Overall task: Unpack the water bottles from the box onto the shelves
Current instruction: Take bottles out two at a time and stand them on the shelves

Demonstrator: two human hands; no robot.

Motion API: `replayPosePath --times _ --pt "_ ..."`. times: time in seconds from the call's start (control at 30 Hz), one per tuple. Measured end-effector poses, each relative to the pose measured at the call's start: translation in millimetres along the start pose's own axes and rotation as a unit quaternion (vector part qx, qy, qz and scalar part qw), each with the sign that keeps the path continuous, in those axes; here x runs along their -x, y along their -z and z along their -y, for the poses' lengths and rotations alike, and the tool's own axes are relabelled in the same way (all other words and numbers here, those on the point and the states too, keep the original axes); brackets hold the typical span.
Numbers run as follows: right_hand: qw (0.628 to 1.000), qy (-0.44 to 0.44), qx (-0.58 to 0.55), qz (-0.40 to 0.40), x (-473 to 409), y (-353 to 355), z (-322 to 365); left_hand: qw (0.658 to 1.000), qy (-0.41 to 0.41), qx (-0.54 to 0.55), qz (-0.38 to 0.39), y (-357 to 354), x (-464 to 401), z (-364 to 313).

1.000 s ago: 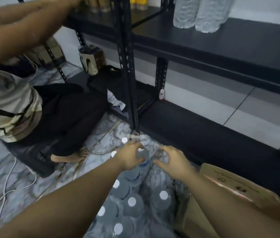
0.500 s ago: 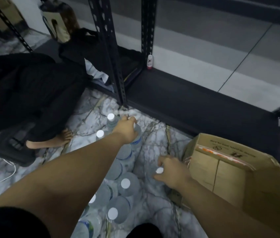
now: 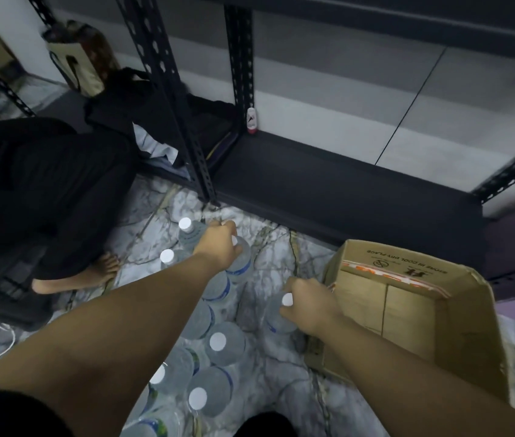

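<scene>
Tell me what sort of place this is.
Probably a storeroom or shop back room being stocked: dark slotted-steel shelving, an opened cardboard box on the marble-patterned floor, and many water bottles standing beside it.

Camera is tilting down versus a second ago: upper shelf and its bottles are dropping out of view, cardboard box (image 3: 407,313) is now showing almost whole. Right hand (image 3: 308,305) is moving back from beside the left toward the box, now closing on a white-capped bottle (image 3: 276,313). Left hand (image 3: 218,246) is staying on the far bottle (image 3: 240,257).
</scene>
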State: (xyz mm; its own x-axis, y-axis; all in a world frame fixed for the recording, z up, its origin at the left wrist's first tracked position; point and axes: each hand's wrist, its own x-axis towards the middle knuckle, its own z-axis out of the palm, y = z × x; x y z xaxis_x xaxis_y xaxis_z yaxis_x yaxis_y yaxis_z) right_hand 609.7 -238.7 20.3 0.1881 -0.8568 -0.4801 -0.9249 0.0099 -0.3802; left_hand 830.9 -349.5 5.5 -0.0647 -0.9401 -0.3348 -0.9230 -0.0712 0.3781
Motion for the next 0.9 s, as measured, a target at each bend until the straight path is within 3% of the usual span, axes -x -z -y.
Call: replayPosePath --times 0.4,0.6,0.9 --pt "0.989 0.017 -0.054 -0.139 30.4 152.6 12.3 0.988 -0.157 0.008 -0.001 111.4 39.6 -86.5" --pt "0.975 0.057 -0.011 -0.217 56.2 249.1 31.2 0.977 -0.208 -0.022 -0.045 200.4 63.2 -134.6" --pt "0.930 0.131 -0.035 -0.341 101.3 375.2 72.0 0.950 -0.266 -0.053 -0.153 338.4 83.7 -195.7"
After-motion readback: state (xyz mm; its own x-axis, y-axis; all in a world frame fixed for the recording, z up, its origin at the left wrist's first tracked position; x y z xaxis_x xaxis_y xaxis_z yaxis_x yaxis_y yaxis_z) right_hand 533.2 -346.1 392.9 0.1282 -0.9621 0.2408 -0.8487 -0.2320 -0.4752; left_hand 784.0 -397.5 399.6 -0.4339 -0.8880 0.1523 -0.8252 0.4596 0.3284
